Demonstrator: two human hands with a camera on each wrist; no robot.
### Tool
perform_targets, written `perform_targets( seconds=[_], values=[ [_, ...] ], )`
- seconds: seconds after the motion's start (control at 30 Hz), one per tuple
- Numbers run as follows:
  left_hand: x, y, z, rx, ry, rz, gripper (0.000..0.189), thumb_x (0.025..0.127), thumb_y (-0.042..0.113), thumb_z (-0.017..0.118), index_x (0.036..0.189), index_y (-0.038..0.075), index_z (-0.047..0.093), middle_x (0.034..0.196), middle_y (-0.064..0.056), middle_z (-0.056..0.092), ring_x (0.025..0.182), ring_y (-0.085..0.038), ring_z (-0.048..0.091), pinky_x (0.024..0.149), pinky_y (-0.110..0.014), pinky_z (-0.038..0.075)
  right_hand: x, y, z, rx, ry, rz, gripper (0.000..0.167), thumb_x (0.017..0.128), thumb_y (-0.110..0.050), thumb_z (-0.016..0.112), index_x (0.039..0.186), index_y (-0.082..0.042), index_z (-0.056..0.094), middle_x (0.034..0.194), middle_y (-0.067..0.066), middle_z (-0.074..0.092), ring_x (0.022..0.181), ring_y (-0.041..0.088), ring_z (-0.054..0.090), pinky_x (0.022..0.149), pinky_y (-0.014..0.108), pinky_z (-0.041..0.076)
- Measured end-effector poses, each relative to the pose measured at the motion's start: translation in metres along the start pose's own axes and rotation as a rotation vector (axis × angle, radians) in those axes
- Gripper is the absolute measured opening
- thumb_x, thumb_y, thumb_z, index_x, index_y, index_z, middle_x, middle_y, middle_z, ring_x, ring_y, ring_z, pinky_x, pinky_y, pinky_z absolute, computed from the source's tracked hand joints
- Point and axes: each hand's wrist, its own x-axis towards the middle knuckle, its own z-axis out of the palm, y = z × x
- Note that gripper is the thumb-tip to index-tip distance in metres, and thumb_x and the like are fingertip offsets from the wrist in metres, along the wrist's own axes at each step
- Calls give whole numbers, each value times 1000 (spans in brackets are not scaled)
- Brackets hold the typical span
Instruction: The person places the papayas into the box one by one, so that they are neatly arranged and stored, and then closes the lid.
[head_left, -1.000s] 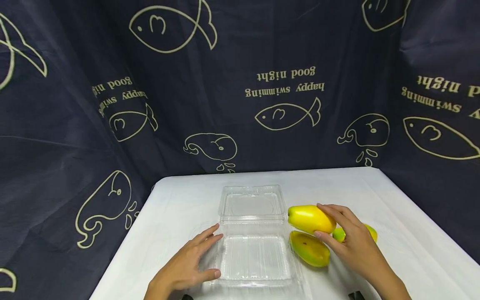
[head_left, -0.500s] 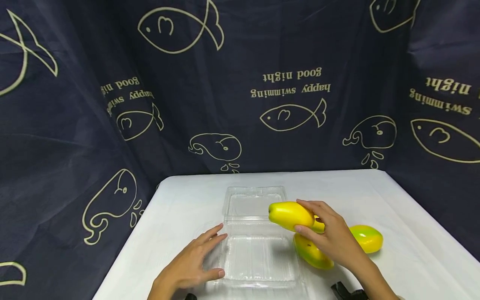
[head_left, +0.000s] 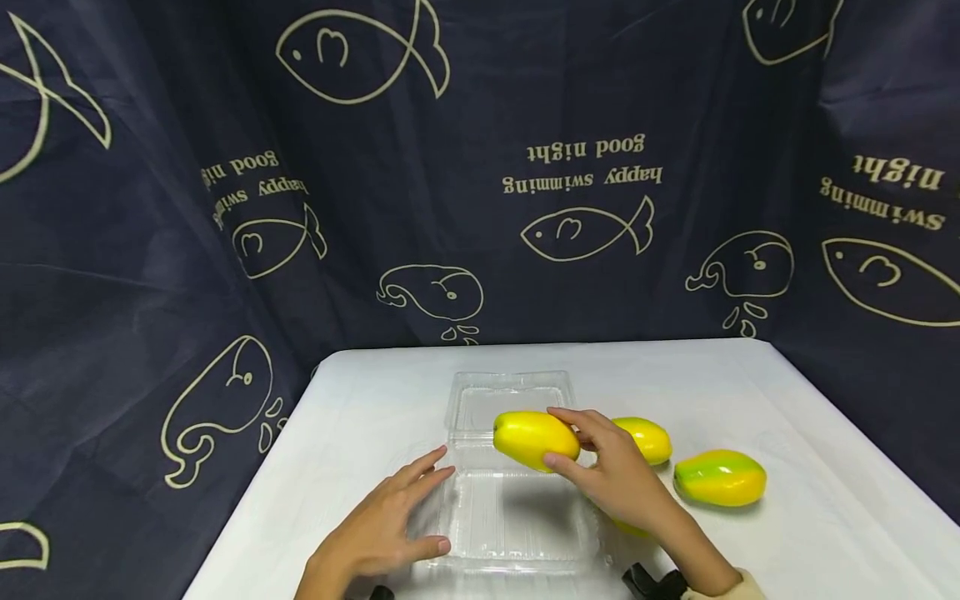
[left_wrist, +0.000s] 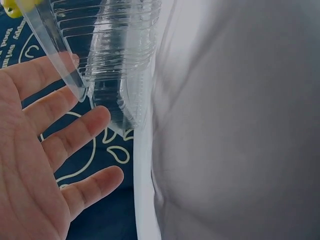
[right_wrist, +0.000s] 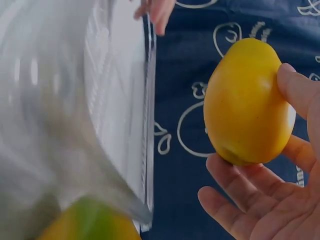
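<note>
My right hand [head_left: 615, 477] grips a smooth yellow papaya [head_left: 531, 439] between thumb and fingers, holding it above the clear plastic clamshell box [head_left: 487, 521]. In the right wrist view the thumb lies along one side of the papaya [right_wrist: 250, 102], and fingertips support its lower end. The box lies with its lid [head_left: 510, 393] folded back toward the far side. My left hand [head_left: 378, 525] stands at the box's left side, fingers spread. In the left wrist view this hand [left_wrist: 55, 140] shows its palm, fingertips right at the box's rim [left_wrist: 70, 75].
Two more papayas rest right of the box: a yellow one [head_left: 651, 440] behind the right hand and a yellow-green one [head_left: 722, 479] farther right. Another papaya [head_left: 632, 528] is mostly hidden under the right forearm. A white cloth covers the table [head_left: 360, 400]; a dark patterned curtain [head_left: 480, 167] surrounds it.
My right hand has carried the papaya leftward from the group of fruit to over the box. The left hand has kept its place beside the box.
</note>
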Motion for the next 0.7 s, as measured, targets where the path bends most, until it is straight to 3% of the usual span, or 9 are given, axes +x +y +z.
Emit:
perform_targets(
  seconds=[0.2, 0.43, 0.7],
  values=[
    [2, 2, 0, 15, -4, 7, 81, 86, 67, 63, 154, 29, 41, 166, 5, 26, 145, -18, 41, 105, -54, 46, 0, -6, 12, 36, -15, 66, 62, 85, -55, 74, 139, -31, 58, 127, -9, 64, 107, 11, 64, 92, 38, 58],
    [3, 2, -3, 6, -12, -13, 81, 86, 68, 63, 154, 29, 41, 167, 6, 24, 144, -17, 43, 104, -58, 45, 4, -10, 30, 72, -21, 139, 60, 84, -44, 79, 138, -27, 59, 125, -3, 66, 104, 10, 66, 88, 28, 58],
    [1, 2, -2, -4, -19, -24, 82, 85, 66, 65, 154, 30, 40, 167, 10, 22, 145, -19, 43, 107, -52, 46, 2, -16, 47, 53, -26, 181, 58, 82, -31, 84, 135, -18, 63, 126, 3, 66, 108, 14, 64, 87, 30, 58]
  ],
)
